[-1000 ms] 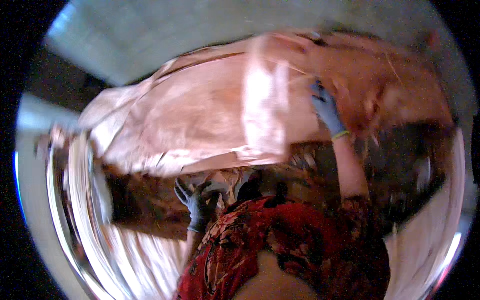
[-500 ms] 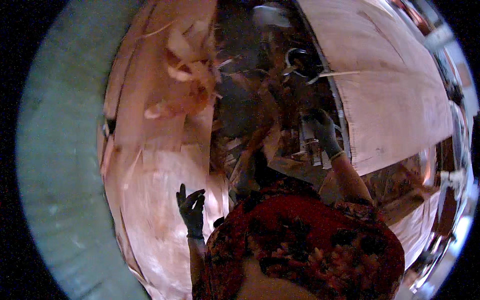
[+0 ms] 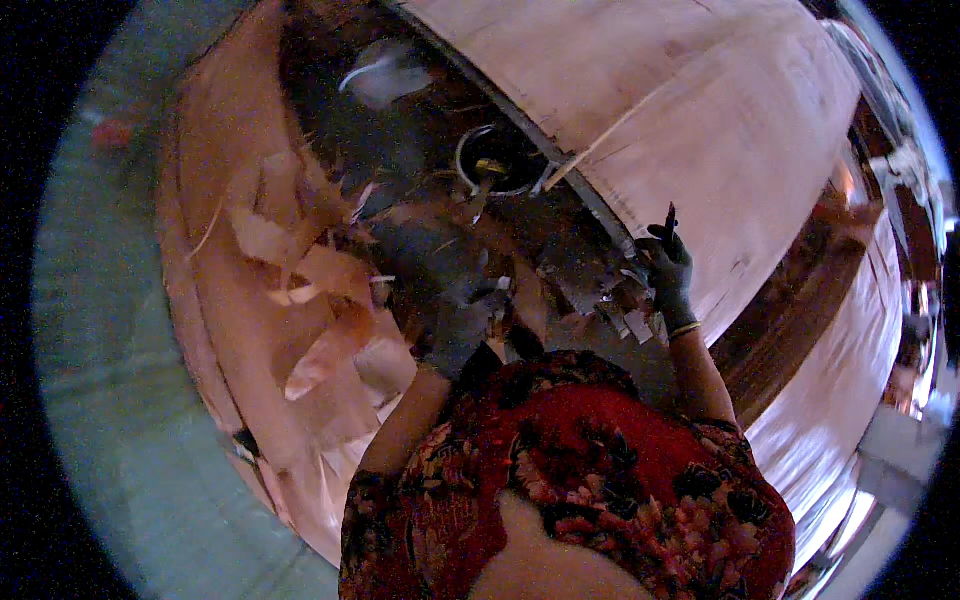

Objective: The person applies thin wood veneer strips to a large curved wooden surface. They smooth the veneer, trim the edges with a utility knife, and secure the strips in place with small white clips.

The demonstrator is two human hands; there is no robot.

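My right hand [image 3: 670, 268], in a grey glove with dark fingertips, is at the edge of a large pale wood-veneer sheet [image 3: 720, 130]. Its dark fingers point up and apart, and I make out nothing held in them. My left forearm [image 3: 412, 415] reaches forward over the gap. The gloved left hand [image 3: 455, 325] is a grey blur among scraps, its fingers unreadable. Left of the gap, torn, curled veneer pieces [image 3: 330, 350] lie on another sheet [image 3: 225, 330]. Inside the gap sits a round dark container [image 3: 495, 165] with a light rim and something yellow inside.
A thin wood strip [image 3: 610, 135] lies across the right sheet's edge. Broken scraps [image 3: 610, 300] litter the dark gap near my body. A pale translucent piece [image 3: 390, 80] is at its far end. Greenish floor [image 3: 110, 350] runs along the left; further right is more veneer [image 3: 850, 370].
My view has turned, so the sheets and gap now slant. My left hand has left the left sheet for the gap; my right hand has come up to the right sheet's edge.
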